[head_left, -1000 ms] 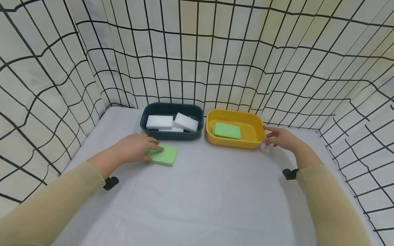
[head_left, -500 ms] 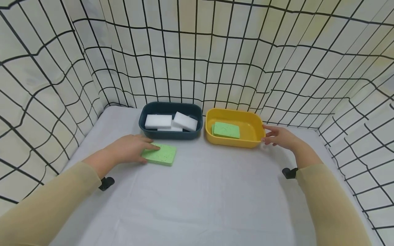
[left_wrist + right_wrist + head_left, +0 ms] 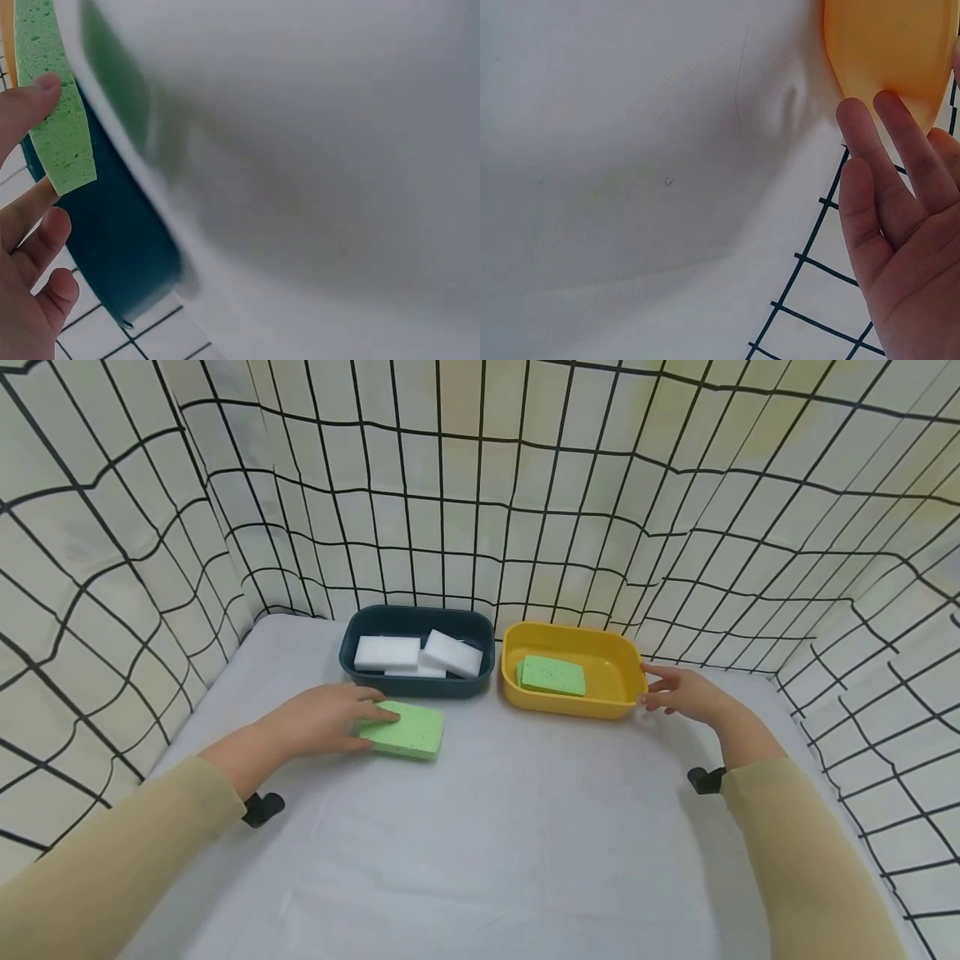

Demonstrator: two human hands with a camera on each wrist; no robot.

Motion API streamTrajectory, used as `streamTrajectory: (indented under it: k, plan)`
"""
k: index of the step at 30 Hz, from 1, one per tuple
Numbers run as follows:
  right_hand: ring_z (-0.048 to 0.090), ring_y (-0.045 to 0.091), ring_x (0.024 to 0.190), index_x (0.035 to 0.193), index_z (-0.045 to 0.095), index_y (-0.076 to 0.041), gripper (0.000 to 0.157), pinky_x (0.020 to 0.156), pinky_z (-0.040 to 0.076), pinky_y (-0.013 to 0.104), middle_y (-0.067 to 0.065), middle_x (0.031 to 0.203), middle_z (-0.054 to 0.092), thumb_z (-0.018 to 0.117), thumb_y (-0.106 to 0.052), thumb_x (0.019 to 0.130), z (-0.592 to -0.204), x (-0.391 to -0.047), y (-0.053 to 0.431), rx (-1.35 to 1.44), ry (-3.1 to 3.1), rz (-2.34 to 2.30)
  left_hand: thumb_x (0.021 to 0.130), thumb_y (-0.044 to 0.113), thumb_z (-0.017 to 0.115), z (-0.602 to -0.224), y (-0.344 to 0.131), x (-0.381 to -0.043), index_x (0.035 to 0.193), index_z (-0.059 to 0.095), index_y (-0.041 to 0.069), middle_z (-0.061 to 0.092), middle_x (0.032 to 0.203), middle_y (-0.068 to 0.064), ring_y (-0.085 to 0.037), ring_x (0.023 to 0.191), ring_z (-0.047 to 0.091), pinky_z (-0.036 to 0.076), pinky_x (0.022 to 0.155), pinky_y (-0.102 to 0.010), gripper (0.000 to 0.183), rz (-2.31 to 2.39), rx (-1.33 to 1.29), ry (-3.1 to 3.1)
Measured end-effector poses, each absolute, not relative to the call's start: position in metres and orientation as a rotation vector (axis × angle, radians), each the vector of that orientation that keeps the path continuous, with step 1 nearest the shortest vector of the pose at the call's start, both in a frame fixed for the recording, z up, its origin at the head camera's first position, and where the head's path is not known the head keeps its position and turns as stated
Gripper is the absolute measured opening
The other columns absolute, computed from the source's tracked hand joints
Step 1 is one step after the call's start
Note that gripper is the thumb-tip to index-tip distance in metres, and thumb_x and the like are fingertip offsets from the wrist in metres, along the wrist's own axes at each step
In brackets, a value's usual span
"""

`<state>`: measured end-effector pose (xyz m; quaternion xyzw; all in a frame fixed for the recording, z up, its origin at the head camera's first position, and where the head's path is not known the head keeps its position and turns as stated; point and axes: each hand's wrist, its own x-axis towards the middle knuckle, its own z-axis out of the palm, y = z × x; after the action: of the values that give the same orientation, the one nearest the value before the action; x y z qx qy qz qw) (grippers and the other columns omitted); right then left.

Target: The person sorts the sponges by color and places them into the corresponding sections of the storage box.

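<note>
My left hand (image 3: 318, 720) pinches a light-green speckled sponge (image 3: 408, 731) in front of the dark blue bin. In the left wrist view the thumb lies on the broad face of the sponge (image 3: 64, 142), a finger is behind it, and the other fingers are loosely bent. The sponge stands slightly off the white cloth, its shadow beneath. My right hand (image 3: 682, 695) rests its fingertips at the right end of the yellow bin (image 3: 618, 672). Its fingers are fairly straight against the outside of the bin (image 3: 889, 52) in the right wrist view.
Several white sponges (image 3: 387, 653) lie in the dark blue bin (image 3: 420, 687). Green sponges (image 3: 553, 677) lie stacked at the left of the yellow bin. A black wire grid (image 3: 480, 510) encloses the back and sides of the cloth-covered table (image 3: 495, 835).
The left hand has gone from lying over the sponge to gripping it, and the sponge has tilted and shifted slightly right and up. The right hand stays at the yellow bin.
</note>
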<state>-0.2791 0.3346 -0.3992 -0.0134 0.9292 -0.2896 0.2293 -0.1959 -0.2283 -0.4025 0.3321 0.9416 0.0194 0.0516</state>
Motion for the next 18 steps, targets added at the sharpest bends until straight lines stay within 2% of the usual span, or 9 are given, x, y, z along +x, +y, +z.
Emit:
streamTrajectory:
  k: [8,18]
  plan:
    - [0.056,0.035,0.11,0.16,0.021,-0.025,0.088,0.101,0.041,0.059,0.017,0.132,0.06,0.072,-0.044,0.09,-0.398,-0.277,0.334,-0.017,2.55,-0.8,0.085,0.036,0.079,-0.384,-0.207,-0.195,0.136,0.062,0.033,0.054,0.142,-0.008,-0.032,0.129,0.05,0.043,0.101,-0.051,0.054,0.139,1.085,2.889]
    - [0.055,0.036,0.111,0.159,0.022,-0.026,0.089,0.101,0.041,0.059,0.018,0.135,0.057,0.072,-0.046,0.089,-0.397,-0.278,0.334,-0.031,2.551,-0.805,0.087,0.037,0.076,-0.371,-0.181,-0.209,0.137,0.062,0.032,0.051,0.145,-0.01,-0.033,0.131,0.048,0.042,0.104,-0.05,0.052,0.199,1.087,2.92]
